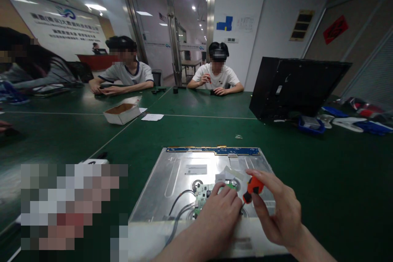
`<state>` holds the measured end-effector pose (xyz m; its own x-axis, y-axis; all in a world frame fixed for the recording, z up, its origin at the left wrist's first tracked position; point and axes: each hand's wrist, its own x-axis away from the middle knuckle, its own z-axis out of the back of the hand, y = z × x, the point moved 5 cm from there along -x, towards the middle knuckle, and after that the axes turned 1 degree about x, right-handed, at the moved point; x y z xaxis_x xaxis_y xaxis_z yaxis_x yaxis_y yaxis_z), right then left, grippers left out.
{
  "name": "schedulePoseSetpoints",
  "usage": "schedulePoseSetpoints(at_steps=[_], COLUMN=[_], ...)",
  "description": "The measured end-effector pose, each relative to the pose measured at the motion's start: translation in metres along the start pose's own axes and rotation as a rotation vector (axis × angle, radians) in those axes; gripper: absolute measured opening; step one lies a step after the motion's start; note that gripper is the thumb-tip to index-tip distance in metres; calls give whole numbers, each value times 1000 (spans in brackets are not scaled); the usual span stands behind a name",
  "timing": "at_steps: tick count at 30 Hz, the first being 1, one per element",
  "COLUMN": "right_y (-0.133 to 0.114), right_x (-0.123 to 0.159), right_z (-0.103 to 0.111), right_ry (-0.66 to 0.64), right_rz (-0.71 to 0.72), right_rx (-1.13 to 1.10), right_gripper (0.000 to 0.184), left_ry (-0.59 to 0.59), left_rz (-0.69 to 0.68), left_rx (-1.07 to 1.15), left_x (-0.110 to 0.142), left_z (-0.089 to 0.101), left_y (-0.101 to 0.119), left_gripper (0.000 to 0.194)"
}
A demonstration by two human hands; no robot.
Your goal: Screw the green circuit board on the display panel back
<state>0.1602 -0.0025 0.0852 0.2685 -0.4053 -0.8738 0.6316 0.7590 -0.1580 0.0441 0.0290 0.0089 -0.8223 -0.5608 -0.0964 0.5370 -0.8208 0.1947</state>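
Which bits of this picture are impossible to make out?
All in the head view:
Tip of the orange screwdriver: hidden behind the left hand's grip.
Part of the circuit board: covered by the same hand.
Print on the white label: too small and blurred.
Object at lower left: masked by pixel blocks.

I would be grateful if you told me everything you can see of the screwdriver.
The screwdriver has a thick orange-and-black handle that looks like plastic, and a thin shaft, only partly visible. It leans over the metal panel, handle up to the right, shaft down to the left in the picture. The right hand holds it by the handle; the left hand is close beside the shaft. Its tip cannot be made out.
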Motion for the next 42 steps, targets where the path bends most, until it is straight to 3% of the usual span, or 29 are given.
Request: schedulePoseSetpoints(at_steps=[11, 23, 28, 42], right_y=[-3, 1, 0, 1], right_x=[-2, 1, -1, -4], right_z=[1, 0, -1, -2], right_ry=[19, 66, 15, 62], right_rz=[25, -17, -12, -8], right_rx=[3, 51, -3, 76], right_gripper=[49, 37, 43, 39], left_ry=[34, 75, 51, 70], left_rz=[9, 20, -8, 11], left_rx=[-51, -33, 1, 90], left_x=[0, 1, 2, 6], left_z=[-9, -2, -2, 3], left_y=[0, 1, -1, 0], left_gripper=[24, 13, 21, 25])
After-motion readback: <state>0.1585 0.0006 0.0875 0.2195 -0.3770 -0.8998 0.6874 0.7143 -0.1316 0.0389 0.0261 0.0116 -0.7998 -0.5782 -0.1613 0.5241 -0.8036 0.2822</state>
